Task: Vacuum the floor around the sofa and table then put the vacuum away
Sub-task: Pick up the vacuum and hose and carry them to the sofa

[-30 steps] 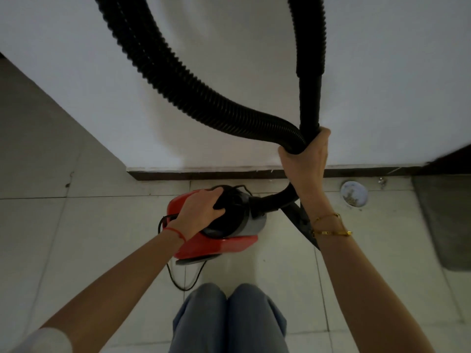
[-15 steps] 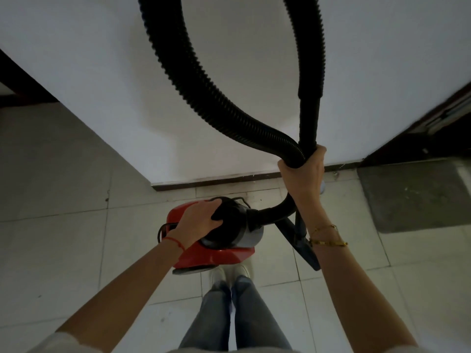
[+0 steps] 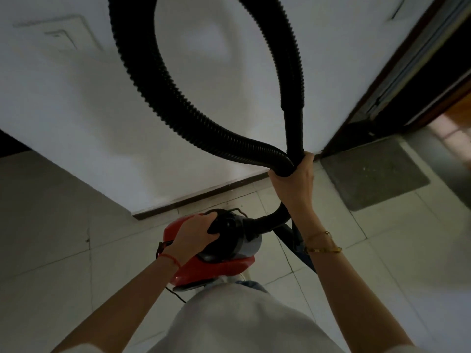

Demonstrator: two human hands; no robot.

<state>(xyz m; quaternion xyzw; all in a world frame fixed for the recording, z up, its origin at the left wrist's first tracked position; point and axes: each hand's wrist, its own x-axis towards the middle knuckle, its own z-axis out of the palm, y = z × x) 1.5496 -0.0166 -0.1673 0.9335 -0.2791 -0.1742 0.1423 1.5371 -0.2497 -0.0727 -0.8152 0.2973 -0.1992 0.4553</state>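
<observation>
A small red-and-black canister vacuum cleaner (image 3: 219, 248) is seen held above the pale tiled floor (image 3: 63, 238), just in front of the person's white shirt (image 3: 239, 319). The black handle on top of the vacuum is gripped by the left hand (image 3: 196, 234), fingers curled over it; a thin red thread bracelet (image 3: 170, 258) is worn at that wrist. A thin black power cord (image 3: 175, 295) is seen trailing below the red base.

The ribbed black flexible hose (image 3: 163, 80) is looped upward in a wide arc against the white wall (image 3: 63, 98). Both runs of the loop, the ribbed hose and the smooth black rigid tube (image 3: 294, 128), are clasped together by the right hand (image 3: 293, 183), fingers wrapped tightly round them. Gold bracelets (image 3: 322, 247) are worn on the right wrist. A dark floor nozzle (image 3: 300, 253) is partly hidden behind the right forearm.

A dark baseboard (image 3: 204, 197) is noted along the wall's foot. A grey rectangular doormat (image 3: 374, 171) is laid on the tiles at the right, beside a dark wooden door frame (image 3: 397, 72).
</observation>
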